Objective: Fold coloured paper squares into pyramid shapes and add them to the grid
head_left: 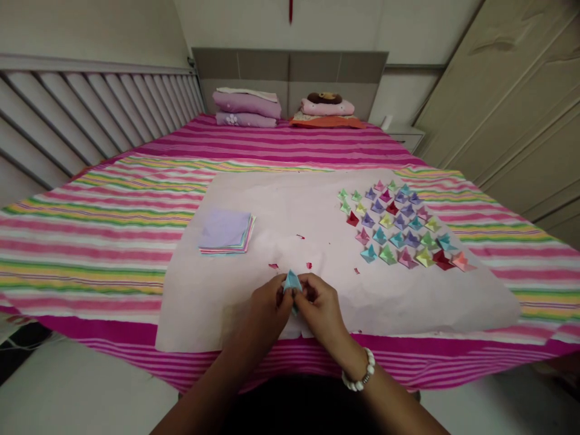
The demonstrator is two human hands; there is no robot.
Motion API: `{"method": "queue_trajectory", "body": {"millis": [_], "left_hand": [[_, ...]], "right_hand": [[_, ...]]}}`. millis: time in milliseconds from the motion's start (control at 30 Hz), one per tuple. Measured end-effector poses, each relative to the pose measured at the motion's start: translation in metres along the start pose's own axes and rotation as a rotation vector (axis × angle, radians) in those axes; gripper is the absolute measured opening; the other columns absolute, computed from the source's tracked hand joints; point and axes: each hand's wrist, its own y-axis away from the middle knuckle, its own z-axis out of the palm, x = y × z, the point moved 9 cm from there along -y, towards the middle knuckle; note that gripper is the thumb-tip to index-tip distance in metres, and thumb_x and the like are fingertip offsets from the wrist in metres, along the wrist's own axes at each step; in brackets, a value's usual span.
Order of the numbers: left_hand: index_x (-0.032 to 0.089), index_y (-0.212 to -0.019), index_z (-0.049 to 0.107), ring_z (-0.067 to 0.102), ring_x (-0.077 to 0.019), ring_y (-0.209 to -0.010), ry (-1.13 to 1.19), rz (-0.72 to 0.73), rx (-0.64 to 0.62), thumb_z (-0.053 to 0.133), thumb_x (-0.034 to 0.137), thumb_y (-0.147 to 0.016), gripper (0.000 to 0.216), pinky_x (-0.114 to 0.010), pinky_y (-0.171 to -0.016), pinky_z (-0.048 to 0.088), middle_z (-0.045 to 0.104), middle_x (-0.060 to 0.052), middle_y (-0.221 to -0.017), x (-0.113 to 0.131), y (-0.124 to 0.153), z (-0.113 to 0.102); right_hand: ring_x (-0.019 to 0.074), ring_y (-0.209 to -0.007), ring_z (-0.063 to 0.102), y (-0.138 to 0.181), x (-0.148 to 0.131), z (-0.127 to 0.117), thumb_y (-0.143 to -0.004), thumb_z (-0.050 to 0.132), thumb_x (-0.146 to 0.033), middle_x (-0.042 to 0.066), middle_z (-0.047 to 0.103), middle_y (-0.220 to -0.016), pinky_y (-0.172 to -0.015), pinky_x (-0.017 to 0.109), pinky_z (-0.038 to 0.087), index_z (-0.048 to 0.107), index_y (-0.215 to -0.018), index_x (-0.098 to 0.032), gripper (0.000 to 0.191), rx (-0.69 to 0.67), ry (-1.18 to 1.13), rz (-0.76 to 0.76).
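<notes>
A small folded piece of light blue paper is pinched between both my hands, its pointed tip facing away from me. My left hand grips its left side, with the thumb on the near face. On the other side, my right hand closes on the paper too, a white bead bracelet on that wrist. The fingers cover the lower part of the fold. To the left lies a stack of square coloured paper, lilac on top. Several folded paper shapes in many colours stand in rows at the right.
A large pale sheet covers the near part of a bed with a striped cover. Small red paper scraps lie just beyond my hands. Folded bedding is piled by the headboard; a slatted rail runs along the left.
</notes>
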Motion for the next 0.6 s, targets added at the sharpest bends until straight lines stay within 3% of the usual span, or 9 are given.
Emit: {"method": "queue_trajectory", "body": {"millis": [100, 200, 333, 433, 600], "left_hand": [[0.018, -0.081, 0.061, 0.053, -0.0114, -0.058, -0.054, 0.028, 0.027, 0.045, 0.018, -0.085, 0.016, -0.022, -0.056, 0.037, 0.06, 0.002, -0.066, 0.003, 0.001, -0.002], [0.019, -0.09, 0.063, 0.057, -0.0129, -0.061, -0.071, 0.023, 0.041, 0.045, 0.02, -0.086, 0.019, -0.023, -0.059, 0.039, 0.064, 0.0, -0.071, 0.002, 0.002, -0.002], [0.02, -0.106, 0.063, 0.062, -0.0143, -0.063, 0.03, -0.103, 0.03, 0.048, 0.024, -0.085, 0.025, -0.024, -0.061, 0.045, 0.069, 0.0, -0.075, -0.011, -0.001, -0.001], [0.02, -0.101, 0.065, 0.065, -0.0161, -0.068, 0.094, -0.153, -0.004, 0.048, 0.026, -0.085, 0.024, -0.025, -0.063, 0.048, 0.07, -0.002, -0.076, -0.017, -0.003, 0.001], [0.02, -0.1, 0.068, 0.068, -0.0221, -0.083, -0.118, -0.11, -0.003, 0.044, 0.024, -0.087, 0.027, -0.033, -0.077, 0.049, 0.073, -0.006, -0.082, -0.012, -0.003, -0.001]], "right_hand": [[0.0119, -0.054, 0.047, -0.001, 0.002, 0.001, -0.08, 0.058, -0.025, -0.002, 0.053, -0.064, -0.049, 0.023, 0.038, 0.066, -0.084, -0.017, 0.012, -0.02, -0.037, 0.009], [0.0133, -0.058, 0.051, -0.002, 0.0, 0.0, -0.084, 0.055, -0.026, 0.0, 0.056, -0.067, -0.054, 0.024, 0.041, 0.066, -0.085, -0.017, 0.014, -0.007, 0.02, -0.032], [0.0143, -0.062, 0.054, -0.001, -0.012, -0.002, -0.084, 0.053, -0.017, 0.002, 0.06, -0.072, -0.058, 0.026, 0.043, 0.067, -0.086, -0.018, 0.014, 0.036, 0.187, -0.156], [0.0151, -0.066, 0.057, 0.001, -0.017, 0.0, -0.083, 0.051, -0.012, 0.003, 0.063, -0.078, -0.061, 0.026, 0.045, 0.067, -0.093, -0.018, 0.019, 0.028, 0.221, -0.216], [0.0172, -0.076, 0.061, 0.006, -0.019, 0.004, -0.084, 0.049, -0.01, 0.005, 0.067, -0.086, -0.069, 0.028, 0.048, 0.066, -0.101, -0.019, 0.026, 0.02, 0.256, -0.282]]}}
